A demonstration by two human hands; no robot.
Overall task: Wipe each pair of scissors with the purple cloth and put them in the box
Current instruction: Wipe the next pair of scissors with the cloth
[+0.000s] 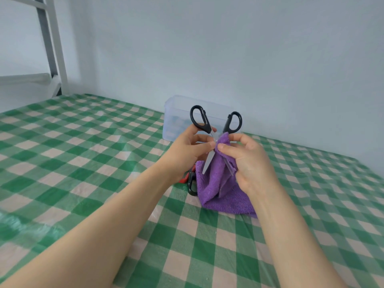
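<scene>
Black-handled scissors [199, 119] are held upright and spread open, handles up, blades pointing down. My left hand [187, 148] pinches them near the pivot. My right hand [249, 161] pinches the purple cloth [222, 190] around one blade, while the other blade shows bare. The cloth's lower part hangs down onto the table. A clear plastic box [176, 113] stands behind the scissors, near the wall. More scissors [190, 179] with red and black handles lie on the table, partly hidden behind the cloth and my left wrist.
The table carries a green and cream checked cloth [83, 152] under clear plastic. A pale wall rises close behind the box. A white and grey metal frame [52, 48] stands at the far left.
</scene>
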